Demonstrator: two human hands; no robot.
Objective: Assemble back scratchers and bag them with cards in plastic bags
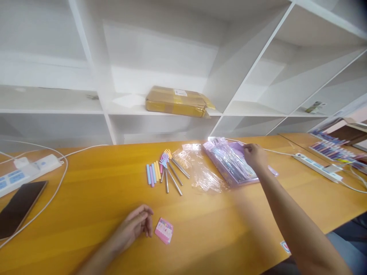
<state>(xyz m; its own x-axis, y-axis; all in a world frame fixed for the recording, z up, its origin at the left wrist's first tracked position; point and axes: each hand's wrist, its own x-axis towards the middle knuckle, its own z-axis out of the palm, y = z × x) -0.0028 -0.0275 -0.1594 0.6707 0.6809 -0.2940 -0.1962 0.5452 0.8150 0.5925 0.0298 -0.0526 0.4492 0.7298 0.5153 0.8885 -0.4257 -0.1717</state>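
My left hand [139, 223] rests over the table with fingers loosely curled and nothing visible in it. Just right of its fingertips lies a small pink printed card or packet [164, 230]. My right hand [254, 156] reaches to the far side, its fingers pinched at the upper edge of a purple package [212, 154]. Clear plastic sleeves with slim items inside [233, 162] lie on that package. Between the hands are several metal-rod sticks with little hand-shaped heads [166, 164], beside several pastel tubes [153, 173]. Crumpled clear plastic bags [205, 173] sit between sticks and package.
White shelving [169, 49] stands behind the table, with a taped cardboard box [177, 101] on it. Power strips [31, 172] and cables flank both sides. A dark phone [20, 208] lies at left. Several pens [334, 151] lie at far right.
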